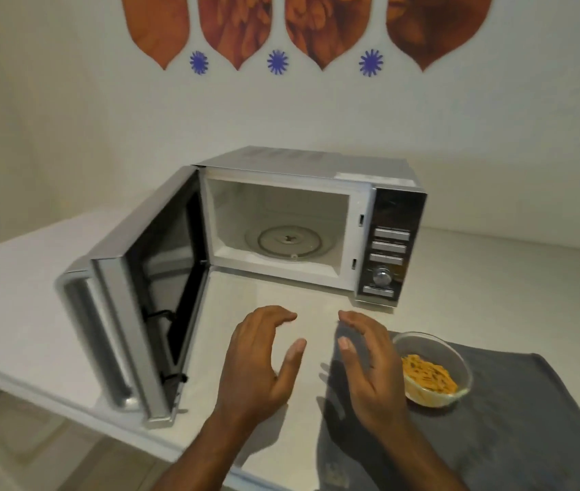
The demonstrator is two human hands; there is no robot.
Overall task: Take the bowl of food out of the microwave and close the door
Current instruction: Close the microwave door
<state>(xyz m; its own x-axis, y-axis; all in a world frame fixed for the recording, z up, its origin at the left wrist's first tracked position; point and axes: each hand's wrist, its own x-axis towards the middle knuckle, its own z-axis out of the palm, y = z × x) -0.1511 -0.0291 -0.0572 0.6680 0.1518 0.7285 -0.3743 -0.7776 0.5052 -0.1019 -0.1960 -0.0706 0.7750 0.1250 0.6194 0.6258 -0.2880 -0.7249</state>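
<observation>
Bowl [432, 370] of food already out of microwave [311, 225]: clear, glass-like, part-filled with orange food, resting on grey cloth [515, 419] on white counter [15, 295], just right of right hand [370, 370]. Cavity empty but for glass turntable [286, 241]. Door [146, 295] swung fully open to the left, hinged at cavity's left edge, long silver handle [93, 334] along its free edge near counter front.

Left hand [263, 359] and right hand both open, fingers loosely curled, palms facing each other, holding nothing; neither touching bowl or door.

Judged: bowl rigid, breakable, smooth-walled, possibly hot; best taken at rim with both hands if moved again. Door judged stiff and light on its hinge; best point of contact outer face or handle near free edge, pushed with left hand until latched. Risk: microwave sliding on smooth counter under a hard push.
</observation>
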